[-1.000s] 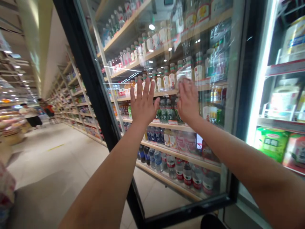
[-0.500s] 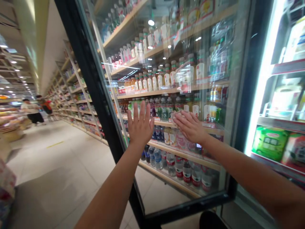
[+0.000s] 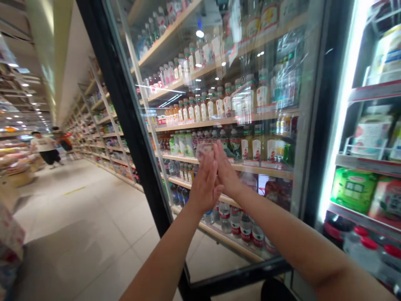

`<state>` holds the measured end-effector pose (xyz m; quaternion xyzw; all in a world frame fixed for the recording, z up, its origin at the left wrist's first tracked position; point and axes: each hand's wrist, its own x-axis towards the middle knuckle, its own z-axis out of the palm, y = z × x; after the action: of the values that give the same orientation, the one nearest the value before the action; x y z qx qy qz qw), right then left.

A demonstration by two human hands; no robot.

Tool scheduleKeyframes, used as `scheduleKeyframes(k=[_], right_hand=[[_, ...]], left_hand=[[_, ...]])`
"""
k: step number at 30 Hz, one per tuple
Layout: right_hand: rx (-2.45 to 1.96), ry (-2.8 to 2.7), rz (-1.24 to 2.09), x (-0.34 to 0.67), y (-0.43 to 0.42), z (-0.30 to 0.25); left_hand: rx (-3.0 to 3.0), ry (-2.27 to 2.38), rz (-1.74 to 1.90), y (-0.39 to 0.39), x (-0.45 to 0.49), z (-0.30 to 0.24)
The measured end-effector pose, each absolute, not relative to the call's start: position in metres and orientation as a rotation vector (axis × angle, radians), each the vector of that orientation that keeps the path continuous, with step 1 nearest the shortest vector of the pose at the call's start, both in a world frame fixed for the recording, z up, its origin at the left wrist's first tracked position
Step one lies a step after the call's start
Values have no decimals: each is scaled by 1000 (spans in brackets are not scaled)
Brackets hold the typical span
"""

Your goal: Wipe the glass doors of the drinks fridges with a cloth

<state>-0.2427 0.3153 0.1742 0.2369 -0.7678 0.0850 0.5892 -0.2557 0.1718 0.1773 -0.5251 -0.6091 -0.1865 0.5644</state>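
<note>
In front of me stands the open glass door (image 3: 250, 184) of a fridge cabinet, set in a dark frame. My left hand (image 3: 205, 182) and my right hand (image 3: 228, 171) meet near the middle of the pane, fingers stretched out and side by side. Their fingers overlap or touch. Just beyond the left fingertips shows a pale, pinkish crumpled patch (image 3: 204, 151); I cannot tell whether it is a wipe or a reflection. Whether the palms press on the glass is hidden.
Shelves of bottled drinks (image 3: 203, 106) show through or in the glass. At right is the lit fridge with a green package (image 3: 354, 188) and red-capped bottles (image 3: 366, 246). A tiled aisle (image 3: 103, 217) runs left, where a person (image 3: 46, 148) stands far off.
My left hand has moved right and my right hand has moved left, so that they now meet. The view has shifted slightly, showing red-capped bottles at lower right.
</note>
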Motion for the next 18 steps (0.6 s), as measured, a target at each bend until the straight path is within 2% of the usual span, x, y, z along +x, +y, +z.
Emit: scheduleKeyframes(k=[4,11,15,18], right_hand=[[605,-1724,-43,-225,354,178],[-61,-1692,-103,-226,474,163],[-107,-1713,-160,-232,486,154],[-98,-1698,-192,-231,482,154]], left_hand=[[-1180,-1549,-452,188,-253,167],[-818,-1643,-521,215,-256,186],[-587,-1717,-611,240,-250,187],[-619,-1750,-481,254,-248,152]])
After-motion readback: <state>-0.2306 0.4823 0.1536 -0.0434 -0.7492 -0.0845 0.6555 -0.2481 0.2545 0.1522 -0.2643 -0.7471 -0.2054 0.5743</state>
